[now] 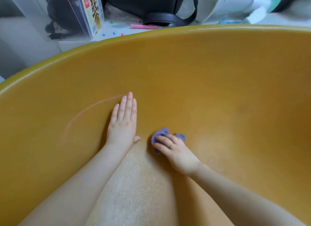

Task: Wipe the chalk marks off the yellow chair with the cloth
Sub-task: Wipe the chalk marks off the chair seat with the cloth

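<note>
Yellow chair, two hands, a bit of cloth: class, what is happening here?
A person is cleaning the yellow chair. The right hand grips a bunched purple cloth and presses it against the seat, while the left hand lies flat on the surface with fingers straight. A faint curved chalk mark remains to the left of the left hand, away from the cloth, so the wiping is not finished. Pink chalk and small coloured bits lie on the floor beyond the chair.
</note>
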Available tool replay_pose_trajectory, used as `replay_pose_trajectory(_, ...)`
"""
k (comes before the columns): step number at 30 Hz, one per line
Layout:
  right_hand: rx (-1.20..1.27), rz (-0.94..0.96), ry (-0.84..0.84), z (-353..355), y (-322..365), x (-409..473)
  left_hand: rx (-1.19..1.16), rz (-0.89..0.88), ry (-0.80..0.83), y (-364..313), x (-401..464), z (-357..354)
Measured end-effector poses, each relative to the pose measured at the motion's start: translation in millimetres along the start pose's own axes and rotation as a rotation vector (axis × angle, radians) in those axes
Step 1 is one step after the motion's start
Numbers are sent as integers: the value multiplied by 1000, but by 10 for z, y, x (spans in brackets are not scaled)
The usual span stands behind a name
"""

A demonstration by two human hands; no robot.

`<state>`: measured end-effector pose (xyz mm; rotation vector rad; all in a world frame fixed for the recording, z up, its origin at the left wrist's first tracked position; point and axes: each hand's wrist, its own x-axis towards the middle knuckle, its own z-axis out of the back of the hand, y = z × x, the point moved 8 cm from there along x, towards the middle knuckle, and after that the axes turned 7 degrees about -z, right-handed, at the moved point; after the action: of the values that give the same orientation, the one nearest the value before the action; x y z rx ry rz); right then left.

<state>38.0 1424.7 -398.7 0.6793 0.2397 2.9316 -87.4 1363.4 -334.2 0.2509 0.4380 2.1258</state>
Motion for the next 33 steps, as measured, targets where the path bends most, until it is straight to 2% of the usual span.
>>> replay_pose_trajectory(3,103,-341,-384,639,-738,73,3,1,55,-106,-40,-90)
replay_pose_trajectory(5,120,-581,-562,1008,-1293,-39,1,48,104,-50,-21,-117)
replay_pose_trajectory(8,158,-868,-598,1179,-1913,-243,-16,76,133,9,30,-111)
replay_pose_trajectory(10,160,-934,-585,1099,-2074,-256,-35,91,147,32,60,-135)
replay_pose_trajectory(16,137,-950,-484,646,-1649,62,-81,106,158,92,115,-225)
replay_pose_trajectory(19,109,-742,-340,364,-1136,262,-81,80,147,81,121,-225)
replay_pose_trajectory(22,147,-421,-61,-101,-323,341,-91,73,123,76,114,-217)
replay_pose_trajectory(24,219,-298,83,-311,122,299,-93,60,95,79,98,-202)
replay_pose_trajectory(26,441,-393,121,-271,200,286,-93,46,82,89,89,-203)
replay_pose_trajectory(28,760,-675,134,-111,17,223,-103,36,88,93,78,-205)
replay_pose_trajectory(31,1369,-997,30,241,-169,29,-91,30,91,89,57,-168)
replay_pose_trajectory(33,1618,-1157,6,377,-201,-149,-85,40,92,92,38,-148)
